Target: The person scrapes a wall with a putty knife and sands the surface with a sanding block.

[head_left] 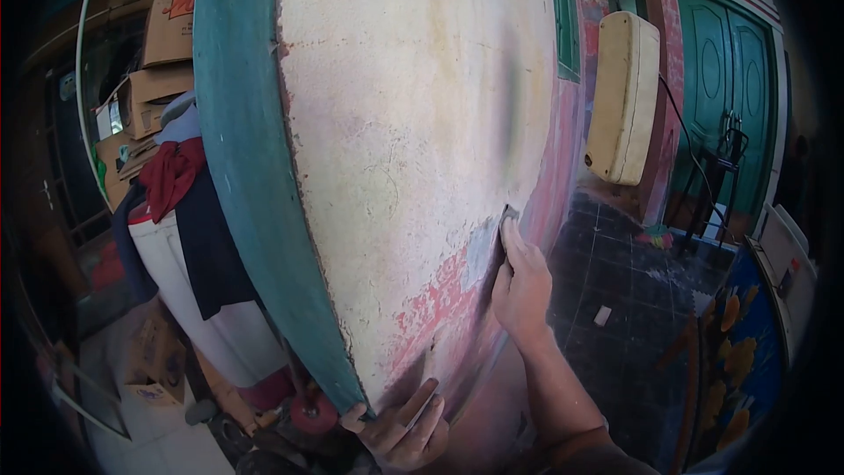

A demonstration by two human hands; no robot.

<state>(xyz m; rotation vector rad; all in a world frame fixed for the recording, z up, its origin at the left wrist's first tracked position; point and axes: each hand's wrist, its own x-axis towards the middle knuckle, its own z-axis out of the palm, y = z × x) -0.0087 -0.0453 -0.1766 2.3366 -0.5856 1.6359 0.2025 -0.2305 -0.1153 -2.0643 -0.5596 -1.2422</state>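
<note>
Cream plastered wall [413, 105] showed red low down; the right hand [520, 286] pinched a small grey abrasive pad [508, 214] against it, the left hand [400, 427] clutched the bottom edge. Most looked unsanded.

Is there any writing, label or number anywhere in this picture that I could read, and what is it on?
Cardboard boxes: red print, too blurred to read.
Wall, green doors, cream case: no writing visible.
</note>
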